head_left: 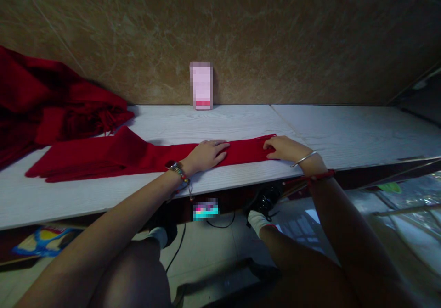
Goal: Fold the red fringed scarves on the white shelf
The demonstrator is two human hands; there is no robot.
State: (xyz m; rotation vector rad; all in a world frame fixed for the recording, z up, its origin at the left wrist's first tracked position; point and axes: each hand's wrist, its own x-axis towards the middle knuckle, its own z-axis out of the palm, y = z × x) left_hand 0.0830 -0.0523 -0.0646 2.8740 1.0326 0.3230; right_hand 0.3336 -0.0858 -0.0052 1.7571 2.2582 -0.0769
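Note:
A long red scarf (165,154) lies in a narrow folded strip on the white wood-grain tabletop (220,120). Its left part is wider, stacked in layers, with one fold standing up. My left hand (206,155) rests flat on the middle of the strip, fingers stretched to the right. At the scarf's right end, where some fringe shows, my right hand (284,148) has its thumb and fingers curled together on the edge. The fingertips partly cover that end.
A heap of red fringed cloth (62,101) lies at the left against the brown marbled wall (275,37). A pink blurred phone-like item (201,85) leans on the wall. Below the tabletop's front edge are a blue-and-yellow package (46,241), a cable and my feet.

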